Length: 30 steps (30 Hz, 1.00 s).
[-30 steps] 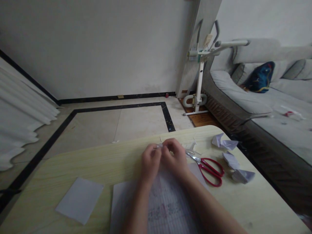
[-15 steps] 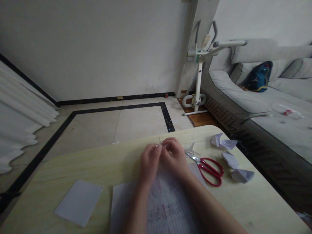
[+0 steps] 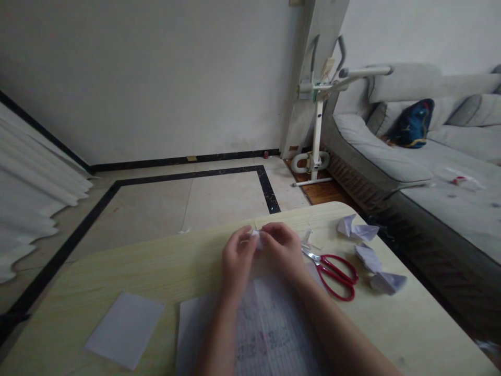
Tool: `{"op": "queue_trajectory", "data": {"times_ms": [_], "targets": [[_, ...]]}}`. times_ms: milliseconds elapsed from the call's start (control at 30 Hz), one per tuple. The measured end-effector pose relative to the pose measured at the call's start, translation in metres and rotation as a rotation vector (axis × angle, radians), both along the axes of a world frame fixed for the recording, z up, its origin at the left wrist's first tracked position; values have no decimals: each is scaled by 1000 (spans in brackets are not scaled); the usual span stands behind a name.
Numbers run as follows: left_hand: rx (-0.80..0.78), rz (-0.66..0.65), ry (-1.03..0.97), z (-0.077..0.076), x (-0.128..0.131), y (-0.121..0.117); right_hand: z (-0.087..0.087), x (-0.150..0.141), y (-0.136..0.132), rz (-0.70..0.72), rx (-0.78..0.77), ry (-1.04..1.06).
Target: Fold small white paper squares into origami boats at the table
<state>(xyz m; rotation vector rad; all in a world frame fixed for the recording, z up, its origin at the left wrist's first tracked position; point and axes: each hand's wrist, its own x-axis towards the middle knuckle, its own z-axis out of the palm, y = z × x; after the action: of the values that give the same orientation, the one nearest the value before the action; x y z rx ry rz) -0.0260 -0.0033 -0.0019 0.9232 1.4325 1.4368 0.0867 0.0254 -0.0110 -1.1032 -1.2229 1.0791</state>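
Between my fingertips is a small piece of white paper (image 3: 257, 239), mostly hidden by the fingers. My left hand (image 3: 238, 255) pinches its left side, and my right hand (image 3: 282, 246) pinches its right side. Both hands are above the far part of the table, close together. Under my forearms lies a lined sheet with writing (image 3: 270, 324). Red-handled scissors (image 3: 335, 274) rest just right of my right hand, blades toward it. Thin white paper scraps (image 3: 309, 239) lie by the blade tips.
Several folded white paper pieces (image 3: 387, 282) sit along the table's right side. A blank paper square (image 3: 125, 330) lies at the left of the wooden table (image 3: 164, 266). Beyond are a grey sofa (image 3: 450, 156) and a white exercise machine (image 3: 318, 130).
My hands have drawn slightly apart, with the left shifting a little left. More of the white paper shows between the fingertips. The view has moved slightly.
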Motion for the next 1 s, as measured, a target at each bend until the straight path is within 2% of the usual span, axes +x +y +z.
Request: {"op": "queue_trajectory", "data": {"times_ms": [133,367,533,667,867,1000], "targets": [[3,-59,53,2,-2,0,0,-2,-1,-4,-4,39],[-3,7,62,4,0,0,4,-2,-1,-13,-27,96],[-5,54,32,7,0,0,2,1,0,125,-69,74],[22,38,24,5,-2,-1,3,1,-2,226,-93,46],[83,-56,-84,-5,-8,0,7,0,-3,173,-114,91],[110,-48,-141,-7,-9,1,6,1,-3,184,-79,46]]}}
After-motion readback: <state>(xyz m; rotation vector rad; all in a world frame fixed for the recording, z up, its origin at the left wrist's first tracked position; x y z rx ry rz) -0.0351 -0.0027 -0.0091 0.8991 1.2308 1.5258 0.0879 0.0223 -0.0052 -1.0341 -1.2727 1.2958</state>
